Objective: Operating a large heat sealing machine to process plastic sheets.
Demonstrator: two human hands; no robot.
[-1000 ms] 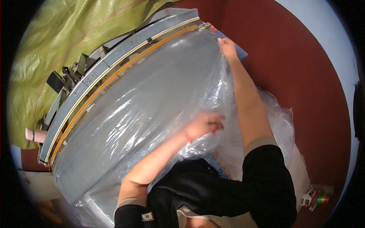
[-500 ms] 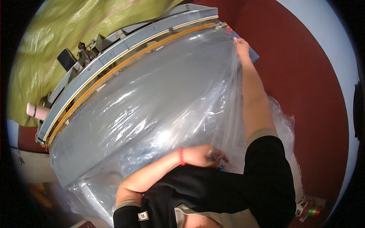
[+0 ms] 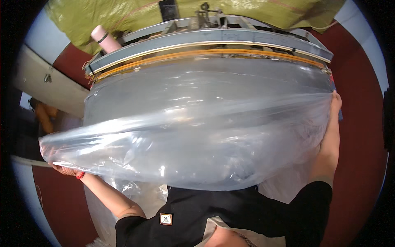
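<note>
**Clear plastic bag stretched wide**

Clear crinkled plastic bag (image 3: 197,140) spread across grey sealing machine (image 3: 214,39), left hand (image 3: 66,169) and right hand (image 3: 335,103) each clamped on an end. Best kept taut, edge level with orange sealing strip (image 3: 205,53).

At the bottom of the frame, my black short-sleeved top carries a small square patch with a pale letter at lower centre; my left hand (image 3: 68,170), at lower left, shows red-painted nails, both forearms bare.
</note>
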